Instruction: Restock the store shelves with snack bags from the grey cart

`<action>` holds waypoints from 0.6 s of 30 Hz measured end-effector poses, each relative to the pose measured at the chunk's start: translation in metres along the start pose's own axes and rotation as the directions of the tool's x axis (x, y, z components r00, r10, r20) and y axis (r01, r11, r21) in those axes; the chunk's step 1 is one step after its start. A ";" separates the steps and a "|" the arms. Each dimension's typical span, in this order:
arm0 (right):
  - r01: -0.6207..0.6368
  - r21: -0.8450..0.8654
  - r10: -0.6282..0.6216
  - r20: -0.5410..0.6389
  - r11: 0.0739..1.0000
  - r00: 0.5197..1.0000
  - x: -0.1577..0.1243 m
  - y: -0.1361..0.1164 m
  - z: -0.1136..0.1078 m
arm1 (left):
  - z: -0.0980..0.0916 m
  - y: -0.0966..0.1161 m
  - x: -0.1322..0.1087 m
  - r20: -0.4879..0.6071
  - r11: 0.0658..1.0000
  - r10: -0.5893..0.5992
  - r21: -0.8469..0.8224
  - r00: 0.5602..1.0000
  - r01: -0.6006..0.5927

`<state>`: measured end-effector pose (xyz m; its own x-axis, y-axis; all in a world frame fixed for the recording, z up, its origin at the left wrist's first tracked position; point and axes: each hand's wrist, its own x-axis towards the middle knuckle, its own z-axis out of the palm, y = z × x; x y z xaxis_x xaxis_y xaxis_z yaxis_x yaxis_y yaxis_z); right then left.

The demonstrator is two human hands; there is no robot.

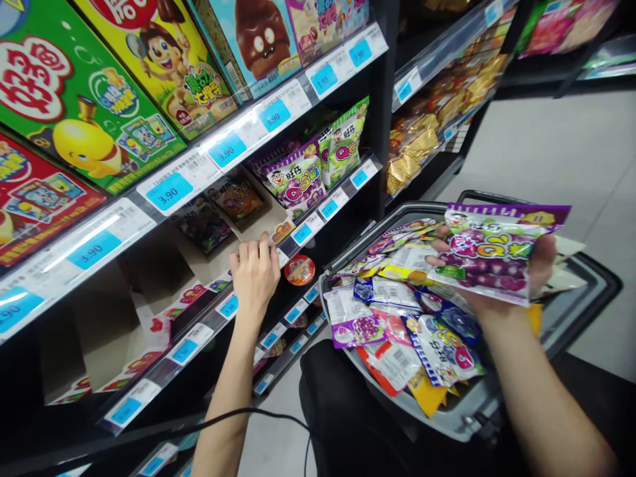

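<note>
The right hand (541, 264) is the one I notice first: it is closed around a purple grape candy packet (489, 255), fingers showing past one side and the thumb against the other, with the printed front turned up. The packet is held above the far part of a grey basket (450, 424), clear of the rim.

Over at the shelf (189, 344), the left hand (256, 271) lies on the front edge, knuckles up and fingers bent inward over the lip. I can't tell from here whether it has hold of anything, since the fingertips are hidden.

Just beyond that hand, toward the shelf's far right corner, stand purple packets (295, 175) with green packets (345, 142) next to them. Further back from the edge, darker packets (203, 222) lie in a carton, and toward the near left corner another carton (102, 338) sits behind the price tags.

The basket holds a jumble of candy bags (392, 298), heaped from its left rim to its near edge. Big bright boxes (89, 99) line the shelf above, and a black cable (248, 412) crosses the left forearm.
</note>
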<state>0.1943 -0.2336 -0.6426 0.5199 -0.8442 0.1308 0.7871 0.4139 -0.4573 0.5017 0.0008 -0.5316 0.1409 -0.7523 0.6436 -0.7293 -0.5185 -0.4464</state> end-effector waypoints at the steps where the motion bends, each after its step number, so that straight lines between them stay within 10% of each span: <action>1: -0.003 -0.001 0.003 0.003 1.000 1.000 0.000 0.000 0.001 | 0.000 0.000 0.000 0.004 1.000 0.003 -0.006 1.000 -0.003; 18: -0.017 -0.021 0.018 0.021 1.000 1.000 -0.001 0.000 0.005 | -0.001 -0.001 0.000 0.059 0.998 -0.006 -0.056 0.998 0.009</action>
<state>0.1955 -0.2308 -0.6384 0.5408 -0.8292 0.1415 0.7708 0.4211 -0.4780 0.5020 0.0015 -0.5307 0.1847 -0.7721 0.6081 -0.7644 -0.5017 -0.4049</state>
